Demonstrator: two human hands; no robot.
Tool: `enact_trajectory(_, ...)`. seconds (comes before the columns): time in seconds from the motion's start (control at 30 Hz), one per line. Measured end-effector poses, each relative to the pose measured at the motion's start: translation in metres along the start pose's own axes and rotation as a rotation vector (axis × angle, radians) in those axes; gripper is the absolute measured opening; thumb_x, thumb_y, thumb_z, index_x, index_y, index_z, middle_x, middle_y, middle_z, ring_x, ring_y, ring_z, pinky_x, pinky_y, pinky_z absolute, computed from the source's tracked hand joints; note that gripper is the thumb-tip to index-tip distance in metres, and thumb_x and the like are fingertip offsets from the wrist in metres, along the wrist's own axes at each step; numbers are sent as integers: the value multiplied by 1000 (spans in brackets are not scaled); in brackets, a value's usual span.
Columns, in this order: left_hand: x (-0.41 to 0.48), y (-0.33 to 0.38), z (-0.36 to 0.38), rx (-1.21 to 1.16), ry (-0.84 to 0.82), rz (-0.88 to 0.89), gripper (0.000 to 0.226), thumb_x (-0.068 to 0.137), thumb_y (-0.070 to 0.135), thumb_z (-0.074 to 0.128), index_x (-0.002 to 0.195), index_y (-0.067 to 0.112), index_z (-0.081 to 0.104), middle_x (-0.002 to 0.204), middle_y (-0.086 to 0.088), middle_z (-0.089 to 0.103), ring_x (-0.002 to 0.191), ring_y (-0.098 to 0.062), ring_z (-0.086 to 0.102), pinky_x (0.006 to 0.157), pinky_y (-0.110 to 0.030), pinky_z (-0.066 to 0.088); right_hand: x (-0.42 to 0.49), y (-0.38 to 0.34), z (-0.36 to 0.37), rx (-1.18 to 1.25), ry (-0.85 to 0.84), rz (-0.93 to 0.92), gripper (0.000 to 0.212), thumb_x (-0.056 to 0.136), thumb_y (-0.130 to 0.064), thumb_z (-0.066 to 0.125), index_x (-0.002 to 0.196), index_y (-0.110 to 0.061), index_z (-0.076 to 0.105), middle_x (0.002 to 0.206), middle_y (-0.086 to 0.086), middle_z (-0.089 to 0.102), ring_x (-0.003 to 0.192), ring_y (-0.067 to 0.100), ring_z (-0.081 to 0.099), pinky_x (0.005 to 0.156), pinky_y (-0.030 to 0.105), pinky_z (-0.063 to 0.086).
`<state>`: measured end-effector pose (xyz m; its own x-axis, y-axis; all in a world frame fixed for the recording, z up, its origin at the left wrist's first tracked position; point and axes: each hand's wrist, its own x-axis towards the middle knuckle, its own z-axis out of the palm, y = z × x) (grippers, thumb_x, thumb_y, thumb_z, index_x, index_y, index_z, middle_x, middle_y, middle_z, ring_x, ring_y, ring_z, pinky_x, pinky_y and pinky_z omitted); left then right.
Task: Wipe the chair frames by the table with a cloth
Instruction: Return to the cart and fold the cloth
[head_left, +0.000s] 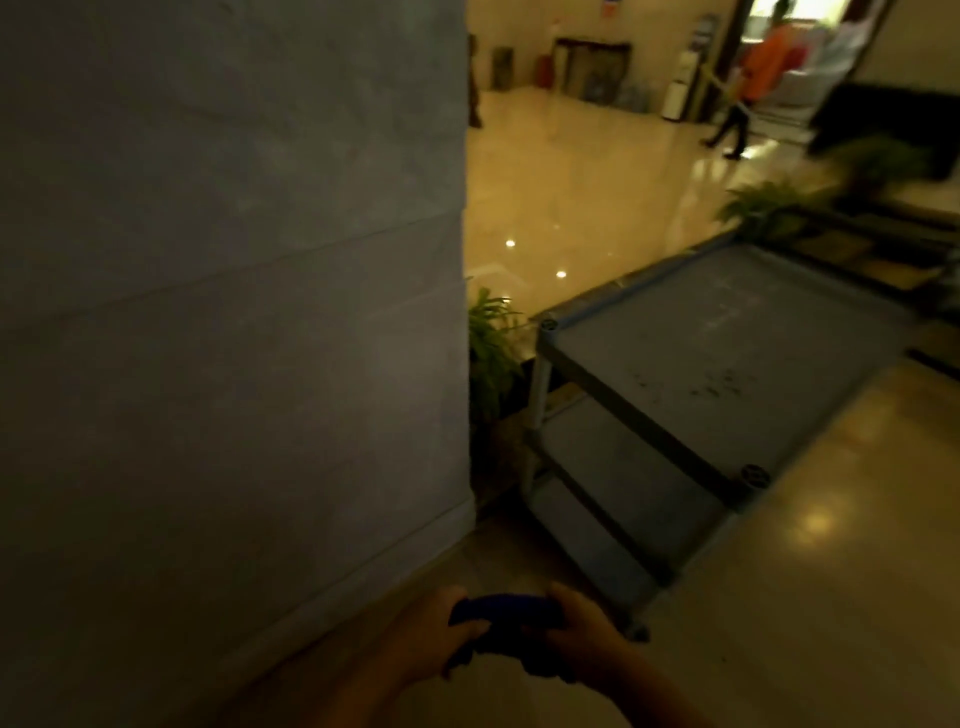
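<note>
Both hands low and close together, left hand (434, 636) and right hand (582, 636), fingers curled closed.

The big grey pillar (234, 312) hides everything behind it, and its top and left side run out of view. Just right of it, a fern (491, 343) is half tucked behind its corner. Below the pillar's foot, both forearms are cut by the bottom edge, and the dark blue cloth (506, 618) shows only between the closed fingers, too dim to read its shape
</note>
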<state>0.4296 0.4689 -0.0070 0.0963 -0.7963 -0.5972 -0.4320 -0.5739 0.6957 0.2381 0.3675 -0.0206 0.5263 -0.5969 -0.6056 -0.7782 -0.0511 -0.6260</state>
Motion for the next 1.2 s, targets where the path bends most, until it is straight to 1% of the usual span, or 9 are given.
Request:
enact_trajectory(0.13, 42, 13, -23, 27, -75, 143, 15, 91, 33, 60, 92, 18, 58, 79, -7, 69, 65, -16, 68, 62, -35, 56, -3, -8, -13, 80, 196, 7, 23, 85, -25, 66, 83, -17, 44, 88, 17, 58, 72, 25, 59, 67, 40, 49)
enact_trajectory(0.27, 76, 52, -29, 106, -166, 317, 21, 89, 36, 62, 90, 15, 61, 73, -4, 68, 63, -15, 68, 55, -29, 54, -18, -3, -34, 127, 357, 66, 20, 91, -25, 62, 85, -14, 46, 86, 14, 58, 75, 31, 61, 74, 47, 54)
enact_trajectory(0.33, 88, 73, -21, 136, -181, 388, 22, 88, 38, 63, 92, 16, 62, 75, -4, 70, 64, -15, 68, 53, -25, 52, -27, 5, -49, 154, 465, 86, 25, 88, -30, 65, 90, -10, 51, 85, 15, 62, 76, 33, 65, 69, 44, 55)
enact_trajectory(0.47, 108, 117, -1, 232, -205, 579, 12, 90, 35, 62, 86, 23, 60, 69, 2, 63, 58, -1, 61, 50, -9, 43, -50, 21, -78, 189, 624, 107, 24, 85, -26, 71, 79, -22, 48, 73, -3, 53, 67, 14, 54, 64, 29, 44)
enact_trajectory(0.57, 119, 141, 14, 316, -221, 685, 12, 89, 38, 62, 82, 29, 58, 72, 5, 61, 60, 2, 58, 54, -10, 41, -62, 37, -94, 272, 661, 116, 20, 85, -21, 72, 85, -15, 53, 73, 1, 55, 66, 16, 55, 59, 22, 46)
enact_trajectory(0.83, 151, 203, 46, 168, -324, 629, 23, 89, 37, 62, 93, 14, 61, 77, -1, 67, 67, -16, 68, 58, -25, 54, -65, 76, -161, 352, 661, 82, 21, 87, -19, 71, 96, -7, 57, 86, 14, 67, 76, 26, 69, 62, 26, 54)
enact_trajectory(0.93, 170, 241, 60, 167, -301, 622, 30, 89, 38, 62, 97, 9, 62, 86, -14, 69, 74, -24, 69, 63, -33, 55, -57, 102, -203, 332, 654, 43, 19, 87, -21, 71, 95, -9, 58, 80, 7, 66, 66, 15, 65, 56, 18, 50)
enact_trajectory(1.03, 186, 279, 80, 127, -279, 590, 31, 90, 34, 61, 98, 4, 61, 80, -10, 68, 66, -19, 67, 58, -28, 54, -50, 129, -249, 283, 649, 28, 20, 87, -20, 70, 93, -5, 58, 71, 0, 58, 58, 10, 57, 54, 18, 47)
enact_trajectory(1.2, 206, 325, 107, 98, -198, 515, 32, 91, 36, 60, 96, 4, 58, 74, -4, 66, 58, -15, 65, 51, -21, 51, -37, 154, -312, 228, 622, -4, 21, 86, -21, 71, 85, -11, 53, 75, 3, 55, 69, 19, 56, 68, 36, 49)
